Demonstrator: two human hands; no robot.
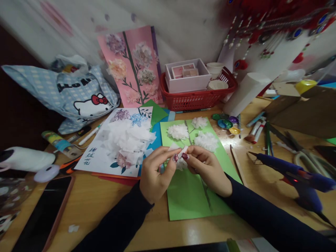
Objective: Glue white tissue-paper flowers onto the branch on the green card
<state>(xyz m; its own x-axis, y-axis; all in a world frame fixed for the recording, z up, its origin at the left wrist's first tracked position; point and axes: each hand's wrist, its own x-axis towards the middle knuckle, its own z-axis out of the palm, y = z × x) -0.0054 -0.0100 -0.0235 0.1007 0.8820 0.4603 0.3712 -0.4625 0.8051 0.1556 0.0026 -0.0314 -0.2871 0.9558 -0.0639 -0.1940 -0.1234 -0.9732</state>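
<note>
Both hands meet over a green sheet of paper [183, 203]. My left hand [159, 171] pinches a small piece of white tissue paper [179, 150] between thumb and fingers. From the other side my right hand [207, 164] pinches the same piece, thumb tips close together. On the sheet's upper half sit several white tissue flowers [206, 141] beside a drawn grey stem [188, 131]. Another white tuft shows just under my fingertips, partly hidden. To the left, a heap of white tissue pieces [126, 138] lies on a white sheet [90, 164] with painted flowers and handwriting.
A blue glue gun [291, 171] with a lit red light lies at the right, near scissors [309, 157]. Paint pots [225, 123], a pencil [237, 164] and a red basket [191, 99] stand beyond. At left are a phone [43, 213], a white bottle [28, 159] and a checked bag [86, 94].
</note>
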